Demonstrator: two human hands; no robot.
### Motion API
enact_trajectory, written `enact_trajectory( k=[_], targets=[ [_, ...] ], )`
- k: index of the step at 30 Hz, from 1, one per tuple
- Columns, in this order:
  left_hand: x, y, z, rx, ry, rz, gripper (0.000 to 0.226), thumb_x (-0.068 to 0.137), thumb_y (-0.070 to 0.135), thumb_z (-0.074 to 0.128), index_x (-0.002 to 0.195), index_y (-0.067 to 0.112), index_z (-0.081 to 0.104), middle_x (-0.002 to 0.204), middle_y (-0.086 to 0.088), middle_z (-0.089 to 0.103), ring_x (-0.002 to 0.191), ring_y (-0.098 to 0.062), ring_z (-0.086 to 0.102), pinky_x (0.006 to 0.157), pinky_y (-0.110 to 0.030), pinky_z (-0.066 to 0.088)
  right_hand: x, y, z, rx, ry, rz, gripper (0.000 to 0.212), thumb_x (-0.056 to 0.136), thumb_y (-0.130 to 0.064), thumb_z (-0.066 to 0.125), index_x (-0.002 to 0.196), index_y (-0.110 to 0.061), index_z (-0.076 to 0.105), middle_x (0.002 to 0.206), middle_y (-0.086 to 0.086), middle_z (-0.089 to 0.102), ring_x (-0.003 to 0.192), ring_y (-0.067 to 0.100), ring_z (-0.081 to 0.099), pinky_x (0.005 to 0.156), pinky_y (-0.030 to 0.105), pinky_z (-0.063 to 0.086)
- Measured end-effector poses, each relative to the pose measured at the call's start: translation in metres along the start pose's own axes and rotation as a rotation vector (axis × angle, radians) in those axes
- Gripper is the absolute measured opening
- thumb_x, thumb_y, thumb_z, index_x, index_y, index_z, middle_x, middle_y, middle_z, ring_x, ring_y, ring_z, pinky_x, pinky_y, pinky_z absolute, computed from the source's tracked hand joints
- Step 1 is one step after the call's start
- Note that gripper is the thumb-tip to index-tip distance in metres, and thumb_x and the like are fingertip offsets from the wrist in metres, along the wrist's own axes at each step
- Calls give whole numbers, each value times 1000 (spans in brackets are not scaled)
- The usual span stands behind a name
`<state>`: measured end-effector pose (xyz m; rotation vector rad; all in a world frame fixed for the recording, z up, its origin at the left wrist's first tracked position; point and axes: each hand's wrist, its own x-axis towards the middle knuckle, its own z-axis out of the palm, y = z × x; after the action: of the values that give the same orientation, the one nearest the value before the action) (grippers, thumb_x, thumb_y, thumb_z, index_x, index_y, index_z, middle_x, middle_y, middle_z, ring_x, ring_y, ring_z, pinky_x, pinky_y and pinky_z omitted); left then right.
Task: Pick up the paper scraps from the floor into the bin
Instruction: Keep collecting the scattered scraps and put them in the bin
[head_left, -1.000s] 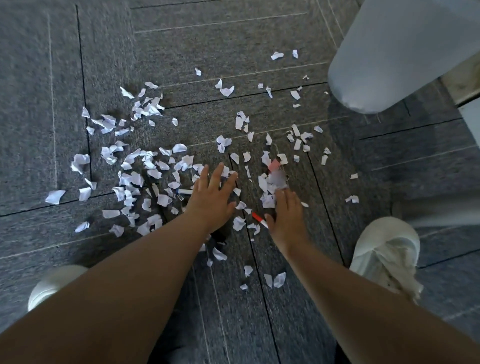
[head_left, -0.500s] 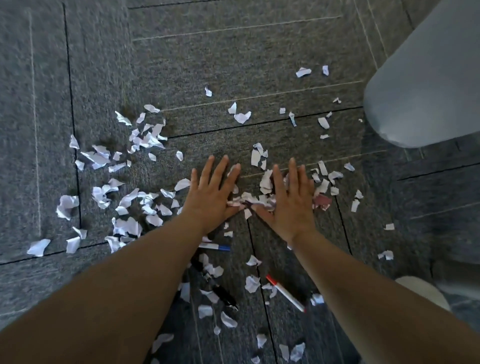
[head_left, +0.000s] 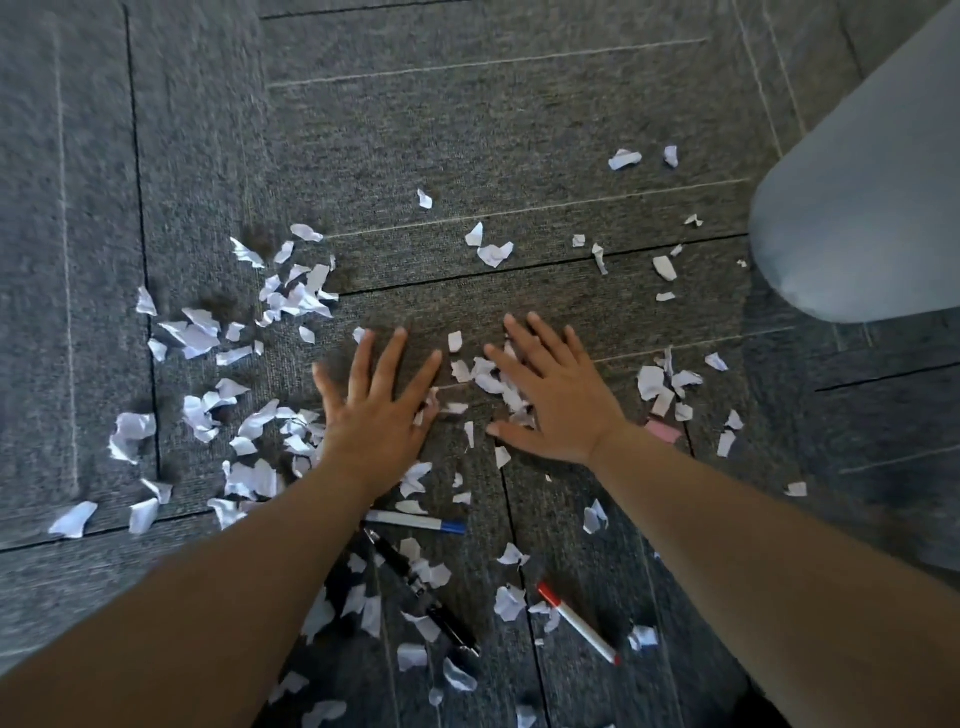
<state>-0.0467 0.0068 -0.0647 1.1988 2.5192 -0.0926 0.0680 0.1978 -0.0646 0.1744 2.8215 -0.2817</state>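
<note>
Several torn white paper scraps (head_left: 197, 335) lie scattered over the grey carpet, thickest at the left, with more around my hands and a few near the bin. The pale grey bin (head_left: 862, 208) stands at the right edge. My left hand (head_left: 376, 410) lies flat on the carpet, fingers spread, holding nothing. My right hand (head_left: 556, 402) is also flat and spread, resting on a small cluster of scraps (head_left: 493, 382) that lies between the two hands.
A white pen with a blue cap (head_left: 415, 521), a black pen (head_left: 421, 592) and a white pen with a red cap (head_left: 576, 622) lie among scraps near my forearms. A pink paper piece (head_left: 663, 431) lies right of my right wrist.
Both hands have moved forward over the floor and spread apart. The camera has tilted, so the pens now show near my forearms and the bin sits farther right.
</note>
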Motion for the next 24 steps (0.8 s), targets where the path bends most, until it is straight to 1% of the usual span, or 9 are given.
enact_trajectory(
  k=[2, 4, 9, 12, 15, 17, 20, 22, 24],
  targets=[
    [-17, -10, 6, -11, -9, 46, 60, 89, 60, 2, 143, 36, 14, 155, -7, 12, 141, -32, 1, 100, -69, 4, -10, -11, 10, 45, 56, -26, 82, 81, -75, 19, 146, -25, 19, 155, 8, 13, 141, 26, 4, 110, 50, 4],
    [-29, -20, 11, -35, -45, 123, 65, 87, 66, 3, 142, 34, 15, 153, -9, 21, 139, -30, 4, 103, -65, 5, -19, -20, 18, 79, 83, -51, 82, 80, -72, 30, 145, -23, 19, 153, 10, 21, 140, 28, 14, 110, 51, 10],
    [-50, -39, 9, 34, 2, 176, 86, 77, 80, 9, 145, 28, 12, 151, -6, 14, 139, -34, 6, 100, -69, 6, -29, -34, 27, 67, 143, -70, 87, 76, -72, 33, 145, -21, 17, 151, 13, 26, 137, 28, 15, 108, 52, 14],
    [-57, -51, 10, 64, -32, 59, 93, 71, 85, 9, 144, 28, 12, 153, -6, 11, 139, -36, 4, 96, -71, 5, -24, -37, 26, 64, 147, -26, 94, 73, -77, 32, 146, -22, 9, 152, 13, 19, 138, 29, 11, 113, 48, 10],
    [-59, -58, 15, 38, -40, -69, 96, 65, 88, -3, 144, 33, -6, 154, -3, -5, 140, -31, -12, 102, -64, -4, -7, -39, 20, 47, 115, -11, 100, 68, -82, 29, 146, -27, -1, 154, 10, 4, 141, 30, 4, 113, 49, 3],
    [-56, -57, 15, -25, -40, -129, 95, 67, 85, -3, 145, 31, -1, 156, -3, 0, 140, -29, -10, 105, -60, -5, 9, -43, 10, 32, 97, -19, 100, 67, -83, 27, 146, -28, 0, 154, 10, 3, 141, 33, 5, 110, 51, 4],
    [-53, -52, 11, -115, 25, -84, 68, 78, 66, 27, 133, 27, 37, 139, -9, 33, 121, -38, 35, 94, -64, 35, 31, -54, -1, 28, -8, -57, 91, 75, -77, 32, 147, -25, 10, 156, 10, 4, 142, 32, 4, 113, 50, 6],
    [-54, -51, 13, -85, 149, -26, 47, 79, 54, 35, 116, 26, 46, 119, -7, 38, 95, -39, 53, 76, -55, 49, 31, -67, 0, 60, 51, -91, 74, 82, -64, 41, 139, -17, 39, 149, 14, 30, 136, 34, 28, 108, 50, 25],
    [-55, -51, 17, -84, 242, 21, 35, 81, 48, 37, 104, 25, 48, 106, -6, 39, 85, -31, 51, 69, -45, 52, 24, -74, 9, 92, 206, -104, 50, 82, -48, 53, 118, -12, 59, 130, 17, 54, 116, 37, 51, 93, 49, 44]
  ],
)
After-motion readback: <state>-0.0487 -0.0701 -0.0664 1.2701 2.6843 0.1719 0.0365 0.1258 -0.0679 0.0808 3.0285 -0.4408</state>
